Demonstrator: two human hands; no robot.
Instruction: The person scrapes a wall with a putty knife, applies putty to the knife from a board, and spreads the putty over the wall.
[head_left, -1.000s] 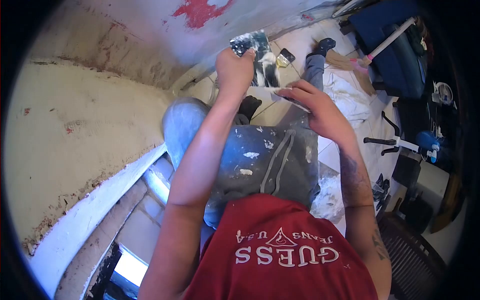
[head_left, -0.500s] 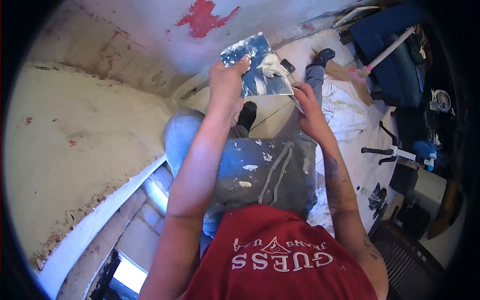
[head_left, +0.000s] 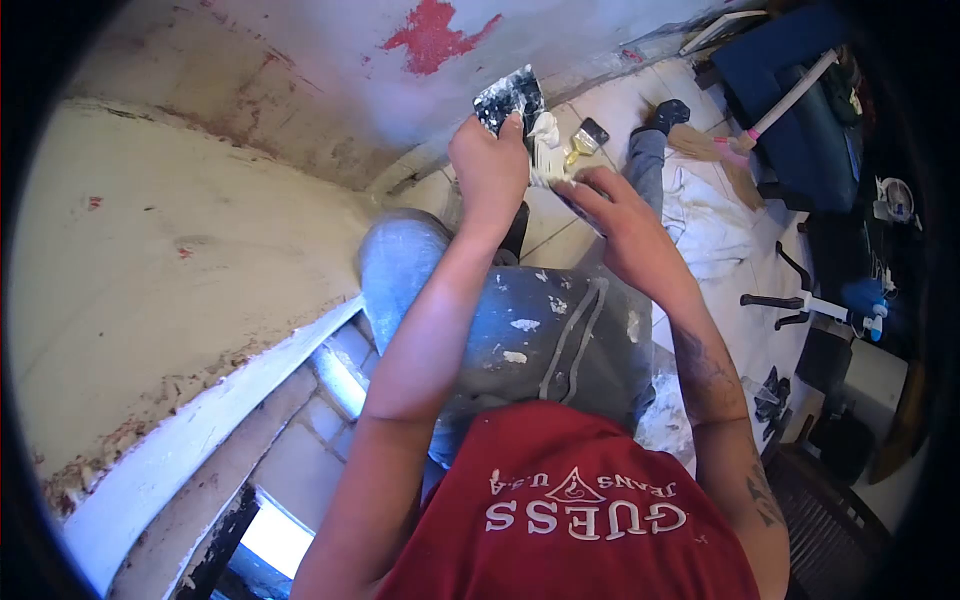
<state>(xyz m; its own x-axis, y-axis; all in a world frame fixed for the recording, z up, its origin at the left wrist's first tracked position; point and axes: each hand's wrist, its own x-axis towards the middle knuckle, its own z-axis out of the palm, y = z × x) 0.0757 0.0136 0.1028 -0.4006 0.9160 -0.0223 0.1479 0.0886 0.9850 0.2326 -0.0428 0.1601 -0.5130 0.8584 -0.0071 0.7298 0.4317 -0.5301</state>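
Observation:
My left hand grips a flat, shiny metal plate, thumb on its upper face and fingers beneath. White putty lies smeared on the plate's right part. At that edge, my right hand is closed around a thin flat scraper, seen mostly edge-on; its blade is partly hidden by the fingers and touches or nearly touches the plate. On the floor just beyond lies a paintbrush with a yellowish part and a dark end.
A pale wall with a red patch rises ahead and left. White cloth covers floor tiles on the right, near a broom and a dark blue chair. A black-and-white stand base lies farther right.
The plate has tilted from broad and face-up to a narrower, steeper angle. My right hand has moved in against its right edge with the scraper. The paintbrush has come into fuller view.

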